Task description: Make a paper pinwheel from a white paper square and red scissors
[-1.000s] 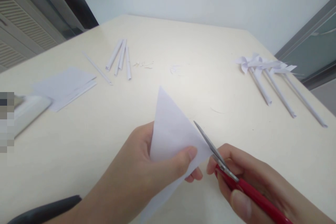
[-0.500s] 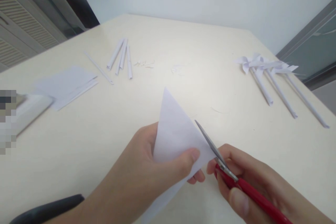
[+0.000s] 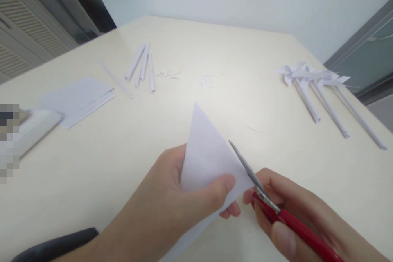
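Note:
My left hand [image 3: 184,196] pinches a folded sheet of white paper [image 3: 204,147], thumb on top and fingertips showing beneath its lower edge. The paper points up to a sharp corner, and another corner reaches right. My right hand [image 3: 285,204] grips red-handled scissors [image 3: 303,229]. Their metal blades lie along the paper's right edge near that right corner, with the tip pointing up and left. Whether the blades are parted around the paper is hard to make out.
Paper pinwheels on rolled sticks [image 3: 325,98] lie at the right. Rolled paper tubes [image 3: 135,63], a thin paper stick [image 3: 115,77], paper scraps [image 3: 205,81] and stacked sheets [image 3: 80,96] sit further back and left. A black object [image 3: 55,245] lies near my left forearm.
The paper and both hands have shifted very slightly to the right. The scissors stay at the same edge of the paper, and both grips are the same.

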`<state>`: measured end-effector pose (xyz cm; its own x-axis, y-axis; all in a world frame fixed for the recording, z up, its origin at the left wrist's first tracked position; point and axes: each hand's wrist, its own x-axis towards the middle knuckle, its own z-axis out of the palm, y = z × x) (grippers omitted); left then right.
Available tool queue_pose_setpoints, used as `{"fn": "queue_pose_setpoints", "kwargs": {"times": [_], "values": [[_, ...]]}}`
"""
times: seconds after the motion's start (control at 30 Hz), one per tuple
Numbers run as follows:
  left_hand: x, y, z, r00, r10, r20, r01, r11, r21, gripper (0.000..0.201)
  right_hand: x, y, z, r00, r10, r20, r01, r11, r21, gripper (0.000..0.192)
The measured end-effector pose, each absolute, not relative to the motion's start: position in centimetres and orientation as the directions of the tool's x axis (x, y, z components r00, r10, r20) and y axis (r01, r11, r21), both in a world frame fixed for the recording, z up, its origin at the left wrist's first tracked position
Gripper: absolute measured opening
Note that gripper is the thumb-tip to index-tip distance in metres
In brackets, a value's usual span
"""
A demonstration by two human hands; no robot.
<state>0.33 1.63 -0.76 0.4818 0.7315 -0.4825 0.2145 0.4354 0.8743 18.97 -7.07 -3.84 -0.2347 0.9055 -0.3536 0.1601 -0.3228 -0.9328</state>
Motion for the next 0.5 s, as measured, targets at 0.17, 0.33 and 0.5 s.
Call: {"fn": "queue_pose_setpoints", "kwargs": {"times": [0.17,0.33,0.5], "values": [[0.2,1.6,-0.8,0.508,0.71,-0.487,0.211,0.446,0.87,0.006,19.0,-7.3,-5.0,-0.221,0.92,-0.324,0.141,-0.299,-0.944,0.053],[0.3,1.5,-0.9,0.515,0.699,-0.496,0.2,0.465,0.863,0.006,18.8,-7.9,-6.3,-0.258,0.899,-0.353,0.126,-0.331,-0.935,0.056],[0.4,1.6,-0.9,0.514,0.685,-0.517,0.186,0.5,0.846,0.004,19.8,-8.8,-7.4,-0.231,0.907,-0.352,0.12,-0.333,-0.935,0.06]]}}
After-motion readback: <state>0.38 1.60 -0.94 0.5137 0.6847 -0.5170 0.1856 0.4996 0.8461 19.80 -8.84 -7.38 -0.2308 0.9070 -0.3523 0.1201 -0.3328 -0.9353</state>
